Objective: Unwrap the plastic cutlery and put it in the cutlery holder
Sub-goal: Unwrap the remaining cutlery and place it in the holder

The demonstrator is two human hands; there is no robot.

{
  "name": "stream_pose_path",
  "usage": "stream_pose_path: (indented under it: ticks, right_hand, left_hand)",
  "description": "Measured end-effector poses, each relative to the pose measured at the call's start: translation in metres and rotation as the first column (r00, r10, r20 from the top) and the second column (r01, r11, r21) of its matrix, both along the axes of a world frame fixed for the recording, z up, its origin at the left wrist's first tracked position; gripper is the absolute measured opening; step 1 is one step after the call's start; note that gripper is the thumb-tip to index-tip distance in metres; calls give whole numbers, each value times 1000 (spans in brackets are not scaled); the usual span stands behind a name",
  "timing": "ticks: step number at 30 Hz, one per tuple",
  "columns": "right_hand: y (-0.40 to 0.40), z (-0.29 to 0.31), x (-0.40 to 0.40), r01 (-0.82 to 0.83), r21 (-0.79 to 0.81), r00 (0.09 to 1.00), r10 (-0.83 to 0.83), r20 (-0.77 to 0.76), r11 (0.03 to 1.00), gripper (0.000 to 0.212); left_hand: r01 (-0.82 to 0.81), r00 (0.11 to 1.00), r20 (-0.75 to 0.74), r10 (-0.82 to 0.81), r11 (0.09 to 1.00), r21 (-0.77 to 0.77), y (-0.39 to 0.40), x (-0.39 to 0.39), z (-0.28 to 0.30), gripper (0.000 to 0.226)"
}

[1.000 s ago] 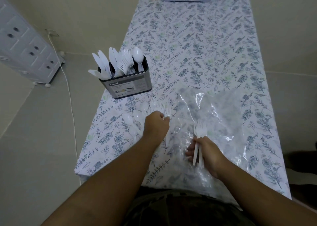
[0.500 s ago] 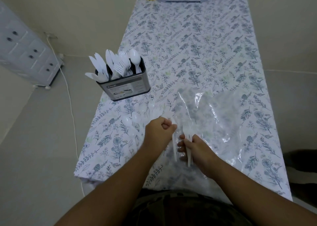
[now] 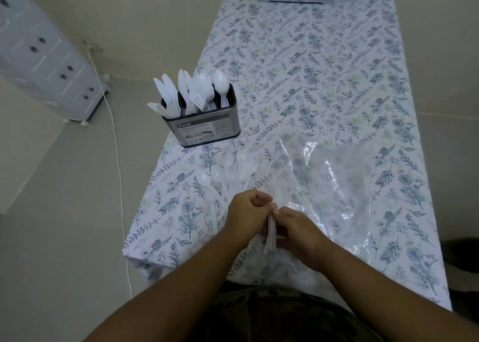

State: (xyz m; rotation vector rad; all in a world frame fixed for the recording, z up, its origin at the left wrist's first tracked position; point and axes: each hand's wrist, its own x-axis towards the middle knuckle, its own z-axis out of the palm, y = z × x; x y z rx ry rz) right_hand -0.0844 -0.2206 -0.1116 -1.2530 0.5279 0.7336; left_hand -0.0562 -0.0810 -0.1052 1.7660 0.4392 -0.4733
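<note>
At near surface (image 3: pixel 337 82) edge | left hand (image 3: pixel 246 212) and right hand (image 3: pixel 298 231) both pinching forks (image 3: pixel 270 234), bunching them for cutlery holder (image 3: pixel 204 129)

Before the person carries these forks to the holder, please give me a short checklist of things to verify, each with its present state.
1. Forks gripped: ok, left hand and right hand both close on the bundle.
2. Wrapping off the held forks: cannot tell, clear film is hard to see there.
3. Cutlery holder upright on the table: ok.
4. Room in the fork compartment: cannot tell, it looks crowded.
5. Path to the holder: not ok, loose spoons and forks lie between.
6. Plastic sheet away from the holder: ok.
</note>
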Motion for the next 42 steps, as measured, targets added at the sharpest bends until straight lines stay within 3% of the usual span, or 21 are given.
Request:
stream_pose_path:
  ticks: [8, 16, 19, 23, 32, 42]
  right_hand:
    - [-8, 3, -2, 4, -42, 995, 0, 100, 999, 31]
    - [-12, 7, -2, -106, -198, 975, 140, 171, 974, 26]
    - [-12, 5, -1, -176, -282, 951, 237, 197, 943, 28]
    - [-6, 8, 0, -248, -303, 937, 307, 166, 920, 28]
    - [-4, 13, 2, -234, -328, 929, 310, 200, 915, 27]
    - [-7, 12, 2, -166, -392, 944, 260, 201, 905, 31]
  left_hand:
    - [-39, 998, -53, 33, 992, -116, -3, -6, 3, 9]
    - [-10, 995, -96, -5, 989, -148, 5, 0, 6, 12]
    - [17, 996, -87, -27, 993, -113, 9, -1, 6, 17]
    - [130, 991, -2, -130, 989, 66, 11, -1, 4, 18]
    - [-51, 993, -110, 39, 993, -110, 8, 1, 6, 25]
    - [-78, 996, -44, 75, 995, -66, -1, -1, 3, 21]
